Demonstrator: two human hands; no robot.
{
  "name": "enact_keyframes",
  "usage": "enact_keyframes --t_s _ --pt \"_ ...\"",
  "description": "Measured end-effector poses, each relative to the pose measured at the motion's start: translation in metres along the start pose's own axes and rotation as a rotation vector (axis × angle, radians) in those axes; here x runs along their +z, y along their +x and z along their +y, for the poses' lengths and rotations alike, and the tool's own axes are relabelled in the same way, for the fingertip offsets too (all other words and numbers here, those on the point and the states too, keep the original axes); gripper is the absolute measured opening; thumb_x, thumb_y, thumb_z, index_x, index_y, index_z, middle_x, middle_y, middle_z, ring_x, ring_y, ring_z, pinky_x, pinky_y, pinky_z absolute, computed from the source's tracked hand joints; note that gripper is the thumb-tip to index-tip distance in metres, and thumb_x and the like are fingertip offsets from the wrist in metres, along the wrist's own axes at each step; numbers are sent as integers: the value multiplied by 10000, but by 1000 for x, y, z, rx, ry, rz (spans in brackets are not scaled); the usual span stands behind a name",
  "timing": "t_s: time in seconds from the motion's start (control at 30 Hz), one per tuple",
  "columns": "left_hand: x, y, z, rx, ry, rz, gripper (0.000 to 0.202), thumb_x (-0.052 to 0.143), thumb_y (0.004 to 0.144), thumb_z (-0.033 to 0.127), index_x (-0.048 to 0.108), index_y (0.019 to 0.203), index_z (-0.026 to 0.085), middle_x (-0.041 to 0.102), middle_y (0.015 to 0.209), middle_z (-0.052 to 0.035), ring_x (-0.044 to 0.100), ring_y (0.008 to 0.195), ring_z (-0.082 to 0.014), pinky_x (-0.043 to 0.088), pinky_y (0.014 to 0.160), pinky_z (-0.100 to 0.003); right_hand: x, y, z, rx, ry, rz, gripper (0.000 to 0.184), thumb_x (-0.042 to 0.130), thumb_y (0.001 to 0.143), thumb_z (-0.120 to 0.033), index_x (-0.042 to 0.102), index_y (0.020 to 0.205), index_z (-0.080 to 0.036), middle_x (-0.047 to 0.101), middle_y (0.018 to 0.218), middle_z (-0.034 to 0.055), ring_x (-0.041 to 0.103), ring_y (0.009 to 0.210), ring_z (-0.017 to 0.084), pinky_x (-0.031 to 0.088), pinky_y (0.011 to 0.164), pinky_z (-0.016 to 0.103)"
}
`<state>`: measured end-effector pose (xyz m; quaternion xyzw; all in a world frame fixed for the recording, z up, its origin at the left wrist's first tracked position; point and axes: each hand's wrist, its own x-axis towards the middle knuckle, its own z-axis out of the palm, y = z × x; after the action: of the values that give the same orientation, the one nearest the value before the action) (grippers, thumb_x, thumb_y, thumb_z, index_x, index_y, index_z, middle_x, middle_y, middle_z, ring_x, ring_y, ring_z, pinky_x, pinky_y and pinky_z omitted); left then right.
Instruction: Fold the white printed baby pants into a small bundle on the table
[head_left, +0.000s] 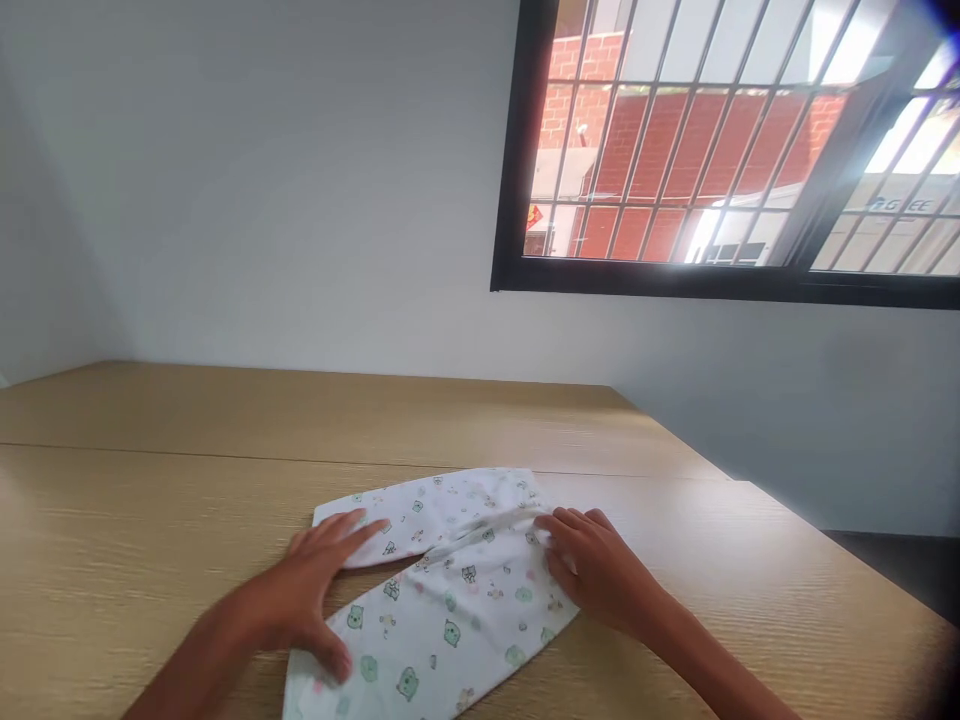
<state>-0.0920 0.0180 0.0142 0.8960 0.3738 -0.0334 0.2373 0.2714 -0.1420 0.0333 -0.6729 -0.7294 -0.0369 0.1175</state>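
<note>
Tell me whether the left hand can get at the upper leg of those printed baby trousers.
Probably yes: the left hand already seems to rest on the upper leg, with nothing between them on the wooden table.

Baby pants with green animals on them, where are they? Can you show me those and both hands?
baby pants (457, 590): head view, on the middle of the printed cloth.
left hand (304, 585): head view, on the back of the hand.
right hand (596, 570): head view, on the back of the hand.
</note>
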Motion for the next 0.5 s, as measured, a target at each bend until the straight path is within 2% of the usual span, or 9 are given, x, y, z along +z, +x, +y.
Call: enact_keyframes --t_s 0.1,0.2,0.27,0.33,0.4,0.47,0.5 --pt "-20 -8 -36 -126 1 2 1345 973 451 407 214 1561 361 84 1651 -40 22 1504 -388 173 1203 -585 2 0 -6 -23 16 11 248 435 990 -267 669 955 -192 657 673 30 572 596 189 466 785 428" --pt "-23 -10 -44 -75 -37 13 1247 958 493 429 279 1538 391 134 1645 -18 70 1502 -386 228 1195 -569 6 1 -5 -39 15 52 330 425 1009 -312 659 821 -176 654 664 47 566 594 196 470 747 418" --pt "-17 -6 -33 15 -70 70 1149 906 585 557 277 1536 406 152 1642 -3 58 1506 -376 229 1194 -577 9 1 -2 -45 13 84 275 455 993 -288 672 878 -165 697 818 87 620 737 232 480 780 426" --pt "-6 1 -16 77 -80 187 989 756 735 693 269 1542 392 166 1640 -3 21 1509 -364 196 1198 -601 11 0 2 -60 14 106 209 519 950 -245 671 1070 -167 694 1093 123 630 991 278 481 881 453" --pt "6 8 2 103 -65 266 867 641 814 742 326 1529 365 215 1628 -17 4 1507 -374 164 1197 -629 11 -1 5 -81 32 101 367 561 914 -221 596 1277 -186 603 1329 127 552 1208 302 454 988 482" --pt "15 14 12 135 -49 254 796 653 809 742 432 1476 369 298 1600 -22 34 1503 -390 144 1195 -645 10 -1 6 -82 85 72 480 574 904 -230 520 1380 -201 562 1394 116 502 1283 300 438 1034 493" --pt "18 15 14 157 -48 243 757 678 798 730 482 1439 377 346 1578 -20 66 1499 -393 137 1195 -648 9 -1 7 -72 123 55 462 576 901 -234 535 1360 -202 586 1362 111 515 1265 297 447 1026 490"
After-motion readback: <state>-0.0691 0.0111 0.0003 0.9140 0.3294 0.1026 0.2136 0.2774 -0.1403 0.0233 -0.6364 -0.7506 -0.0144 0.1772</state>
